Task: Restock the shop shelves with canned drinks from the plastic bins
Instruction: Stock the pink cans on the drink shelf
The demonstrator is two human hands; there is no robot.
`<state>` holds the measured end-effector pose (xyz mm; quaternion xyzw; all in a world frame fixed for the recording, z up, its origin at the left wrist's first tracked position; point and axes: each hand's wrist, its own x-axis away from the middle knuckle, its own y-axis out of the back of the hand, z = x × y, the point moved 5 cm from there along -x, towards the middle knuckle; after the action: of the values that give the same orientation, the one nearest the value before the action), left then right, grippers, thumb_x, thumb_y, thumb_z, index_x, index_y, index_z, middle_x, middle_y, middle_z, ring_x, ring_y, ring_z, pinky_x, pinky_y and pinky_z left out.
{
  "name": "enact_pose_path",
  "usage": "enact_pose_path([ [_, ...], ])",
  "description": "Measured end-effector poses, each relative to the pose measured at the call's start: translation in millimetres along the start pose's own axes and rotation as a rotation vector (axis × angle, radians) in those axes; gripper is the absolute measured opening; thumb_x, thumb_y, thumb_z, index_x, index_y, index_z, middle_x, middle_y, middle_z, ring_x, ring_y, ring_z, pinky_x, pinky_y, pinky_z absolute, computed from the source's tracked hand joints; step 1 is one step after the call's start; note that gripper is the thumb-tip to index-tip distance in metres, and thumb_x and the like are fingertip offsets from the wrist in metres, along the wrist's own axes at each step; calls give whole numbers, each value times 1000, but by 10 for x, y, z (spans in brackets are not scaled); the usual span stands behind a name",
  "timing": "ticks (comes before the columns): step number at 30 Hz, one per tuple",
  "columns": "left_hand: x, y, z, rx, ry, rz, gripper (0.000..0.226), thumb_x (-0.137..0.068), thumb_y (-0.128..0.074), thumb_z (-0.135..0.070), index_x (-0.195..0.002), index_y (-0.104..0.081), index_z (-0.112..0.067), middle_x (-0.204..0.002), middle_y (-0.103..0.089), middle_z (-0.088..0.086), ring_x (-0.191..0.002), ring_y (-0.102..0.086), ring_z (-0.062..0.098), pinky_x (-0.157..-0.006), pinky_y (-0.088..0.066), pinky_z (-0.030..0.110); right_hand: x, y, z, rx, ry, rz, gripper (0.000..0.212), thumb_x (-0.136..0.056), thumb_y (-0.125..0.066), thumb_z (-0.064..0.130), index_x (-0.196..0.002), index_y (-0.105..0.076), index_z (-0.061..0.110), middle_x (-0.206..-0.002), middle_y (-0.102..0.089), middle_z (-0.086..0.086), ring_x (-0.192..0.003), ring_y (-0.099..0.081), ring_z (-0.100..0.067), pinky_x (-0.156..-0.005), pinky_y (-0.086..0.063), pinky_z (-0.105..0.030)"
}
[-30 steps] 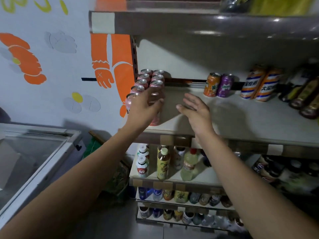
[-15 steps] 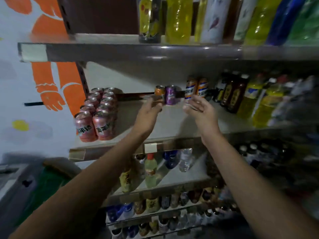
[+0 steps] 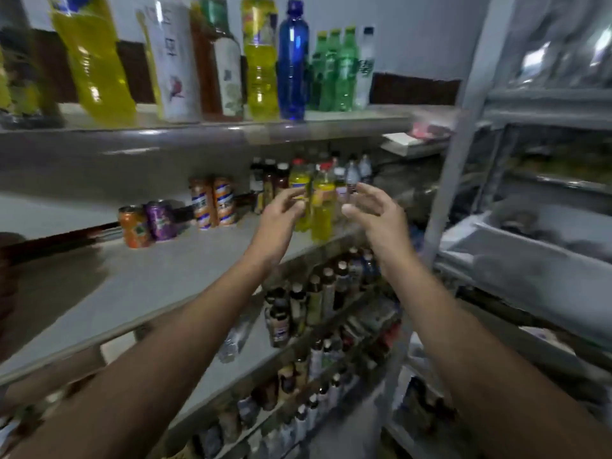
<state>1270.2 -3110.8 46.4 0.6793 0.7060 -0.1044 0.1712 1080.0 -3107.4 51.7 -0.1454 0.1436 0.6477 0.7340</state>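
Observation:
Both my hands are raised in front of the grey middle shelf [image 3: 172, 279], holding nothing. My left hand [image 3: 281, 213] has relaxed fingers just in front of the yellow bottles [image 3: 319, 210]. My right hand [image 3: 374, 210] is spread open to their right. Further left on the shelf stand an orange can [image 3: 134, 226] and a purple can [image 3: 160, 220], with two tall orange-and-white cans [image 3: 213, 202] behind them. The pink cans and the plastic bins are out of view.
Large bottles [image 3: 261, 61] line the top shelf. Dark and clear bottles [image 3: 318, 296] fill the lower shelves. A grey upright post [image 3: 453, 154] and a second rack [image 3: 546, 226] with a grey tray stand at the right.
The view has swung right, away from the pink cans. Both hands have left those cans and moved right along the shelf to the yellow bottles, still holding nothing.

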Motion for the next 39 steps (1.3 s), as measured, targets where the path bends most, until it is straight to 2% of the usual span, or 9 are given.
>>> enact_pose_path([
  [4,-112,-865,-172,52,-42,160,28,-97,-55,-23,-125,-60,-22,-131,-65,9,-116,-62,22,-98,-48,30,44,850,83,42,-2,-133,44,-78,-85,21,-117,-66,30,-125,-68,-4,-120,-63,-15,-96,-55,-33],
  [8,-120,-1782,-353,128,-41,311,19,-98,-56,-18,-113,-64,-26,-120,-68,10,-108,-63,23,-97,-50,32,188,1736,245,116,7,-264,51,-86,-77,5,-134,-59,10,-119,-65,-4,-112,-64,-13,-83,-56,-18],
  [15,-73,-3227,-660,180,-47,515,26,-101,-54,-9,-126,-62,-12,-115,-67,9,-100,-64,19,-81,-55,19,543,3203,549,216,-7,-515,46,-87,-76,7,-130,-60,14,-131,-64,-7,-124,-60,-18,-96,-55,-37],
  [20,25,-3942,-788,187,-71,612,25,-100,-56,-16,-124,-63,-17,-117,-67,6,-99,-62,22,-71,-47,28,672,3815,655,199,-33,-594,48,-90,-68,-5,-135,-56,6,-131,-60,-11,-100,-65,-11,-61,-53,-13],
  [22,-5,-4131,-792,146,-72,626,30,-103,-52,-16,-132,-60,-13,-122,-66,8,-109,-62,23,-73,-48,29,655,3962,654,242,-24,-600,48,-91,-69,-2,-136,-55,8,-129,-61,-8,-91,-62,0,-62,-53,-11],
  [26,-163,-4324,-780,89,-89,610,32,-101,-55,-20,-131,-60,-10,-115,-64,13,-106,-63,24,-77,-45,37,475,4156,599,266,14,-614,49,-84,-77,2,-130,-60,10,-118,-67,-8,-105,-65,-13,-81,-56,-19],
  [32,-447,-4486,-572,-162,-29,661,16,-97,-62,-16,-112,-61,-10,-94,-61,16,-64,-59,17,-51,-44,23,304,4285,478,235,49,-632,52,-82,-79,3,-130,-62,6,-105,-70,-1,-101,-66,-7,-92,-55,-27],
  [35,-528,-4586,-480,-570,-158,713,37,-89,-70,-37,-116,-69,-11,-108,-72,11,-92,-69,26,-78,-58,36,271,4309,445,206,62,-648,57,-81,-81,8,-134,-60,7,-123,-69,-10,-114,-66,-16,-99,-54,-31],
  [39,-386,-4696,-446,-1026,-219,866,69,-83,-45,-73,-127,-61,-22,-127,-64,12,-115,-60,31,-96,-48,38,284,4316,434,209,61,-653,54,-84,-79,10,-134,-60,11,-121,-70,-4,-110,-66,-6,-87,-54,-18],
])
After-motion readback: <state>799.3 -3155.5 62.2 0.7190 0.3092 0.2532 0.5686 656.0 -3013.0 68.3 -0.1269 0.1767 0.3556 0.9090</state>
